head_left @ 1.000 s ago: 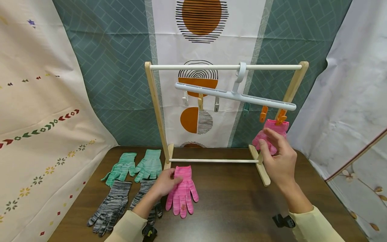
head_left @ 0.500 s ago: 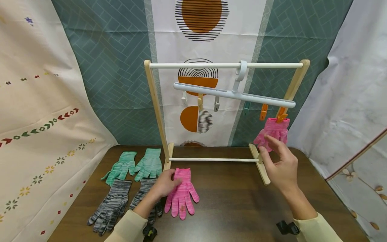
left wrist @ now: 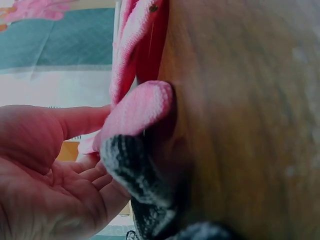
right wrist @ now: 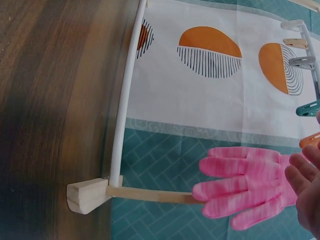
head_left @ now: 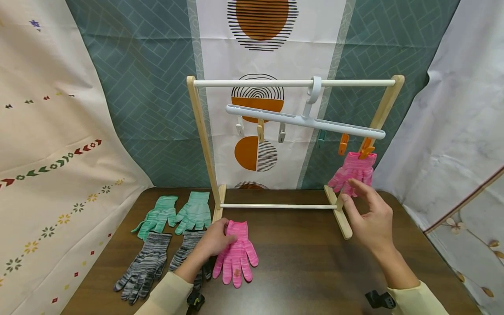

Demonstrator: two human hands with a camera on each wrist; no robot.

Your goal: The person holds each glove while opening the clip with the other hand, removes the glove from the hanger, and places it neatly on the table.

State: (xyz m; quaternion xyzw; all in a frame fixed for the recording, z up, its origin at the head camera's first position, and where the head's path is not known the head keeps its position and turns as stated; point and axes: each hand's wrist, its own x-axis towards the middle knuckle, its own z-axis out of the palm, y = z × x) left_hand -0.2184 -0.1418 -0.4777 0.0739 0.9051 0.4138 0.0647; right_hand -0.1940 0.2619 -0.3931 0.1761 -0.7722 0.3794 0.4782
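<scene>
My left hand (head_left: 218, 237) pinches a pink glove (head_left: 238, 258) near its cuff, between thumb and fingers; in the left wrist view the thumb lies along the pink knit (left wrist: 135, 107). A second pink glove (head_left: 352, 170) hangs by its cuff from an orange clothespin (head_left: 366, 149) at the right end of a pale blue hanger (head_left: 305, 122). My right hand (head_left: 370, 218) is just below and in front of this hanging glove, thumb and fingers apart, holding nothing. In the right wrist view the hanging glove (right wrist: 245, 185) shows its fingers spread, beside the hand (right wrist: 307, 185).
Several clothespins, one of them yellow (head_left: 260, 130), dangle from the hanger on a wooden rack (head_left: 202, 135) with white bars. Two mint green gloves (head_left: 195, 213) and two grey-black gloves (head_left: 145, 264) lie at the left of the brown table (head_left: 295, 271). Fabric hangs behind.
My right hand has drawn slightly down and right, away from the hanging pink glove, which swings a little. The pink glove in my left hand has shifted slightly toward me.
</scene>
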